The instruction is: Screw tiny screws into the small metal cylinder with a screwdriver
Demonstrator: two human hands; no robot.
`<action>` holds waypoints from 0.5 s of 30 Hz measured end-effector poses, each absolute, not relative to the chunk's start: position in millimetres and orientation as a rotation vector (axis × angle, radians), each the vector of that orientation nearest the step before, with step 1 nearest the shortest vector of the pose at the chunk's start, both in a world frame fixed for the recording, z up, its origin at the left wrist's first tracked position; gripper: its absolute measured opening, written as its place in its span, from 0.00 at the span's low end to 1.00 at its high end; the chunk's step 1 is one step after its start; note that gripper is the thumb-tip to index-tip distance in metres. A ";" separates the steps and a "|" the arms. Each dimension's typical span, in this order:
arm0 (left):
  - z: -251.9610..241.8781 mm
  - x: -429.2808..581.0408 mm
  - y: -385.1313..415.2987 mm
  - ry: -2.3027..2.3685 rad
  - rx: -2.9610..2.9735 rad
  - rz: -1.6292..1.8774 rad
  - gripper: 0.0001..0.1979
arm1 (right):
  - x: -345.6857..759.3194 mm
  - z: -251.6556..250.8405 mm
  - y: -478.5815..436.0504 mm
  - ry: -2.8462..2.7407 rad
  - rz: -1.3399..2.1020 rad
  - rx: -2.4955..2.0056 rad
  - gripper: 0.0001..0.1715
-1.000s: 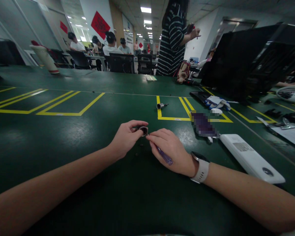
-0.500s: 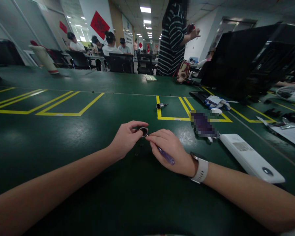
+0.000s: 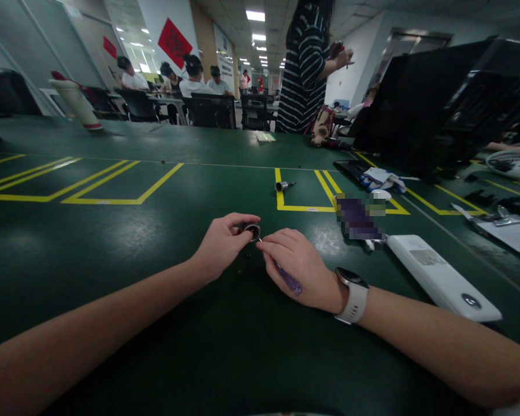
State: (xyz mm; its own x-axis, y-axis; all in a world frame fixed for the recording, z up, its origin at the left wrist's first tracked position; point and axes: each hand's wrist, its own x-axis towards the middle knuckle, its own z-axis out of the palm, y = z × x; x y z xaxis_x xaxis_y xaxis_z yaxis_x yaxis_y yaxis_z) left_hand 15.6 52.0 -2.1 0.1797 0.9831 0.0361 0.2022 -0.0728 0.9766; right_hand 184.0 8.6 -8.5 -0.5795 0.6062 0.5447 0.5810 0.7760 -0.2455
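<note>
Pinched in my left hand is a small round metal housing, its dark hollow end turned toward my other hand. My right hand grips a screwdriver with a clear purple handle. The thin shaft points at the rim of the housing; whether its tip touches cannot be made out. Two tiny nut-like rings, an upper one and a lower one, lie on the green table below the hands. Farther back rests a metal cylinder with a thin shaft.
Right of my hands lie a purple phone-like slab, a long white device, a white-and-blue cloth and a clipboard. Yellow tape marks the table. A person in a striped top stands beyond its far edge.
The screwdriver handle has turned and shifted slightly to the left with my right hand. My left hand holds the housing almost still.
</note>
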 end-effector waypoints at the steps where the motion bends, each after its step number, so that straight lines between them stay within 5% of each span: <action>1: -1.7 15.8 51.8 1.202 1.481 1.011 0.17 | 183.8 -9.1 8.7 -2.341 0.053 -0.875 0.14; 9: -2.3 17.1 51.0 1.188 1.530 1.005 0.15 | 181.4 -11.1 7.0 -2.350 0.062 -0.925 0.14; 15: -8.7 14.6 61.9 1.203 1.398 1.082 0.14 | 185.1 -14.7 13.5 -1.911 0.661 -0.873 0.12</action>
State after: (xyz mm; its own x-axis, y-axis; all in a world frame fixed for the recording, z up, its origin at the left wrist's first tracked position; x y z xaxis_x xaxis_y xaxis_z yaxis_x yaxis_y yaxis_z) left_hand 14.6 61.9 -8.7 0.1198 0.9922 0.0342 0.1387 -0.0508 0.9890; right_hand 185.1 13.5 -14.7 -0.3407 0.7891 0.5111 0.3045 0.6069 -0.7341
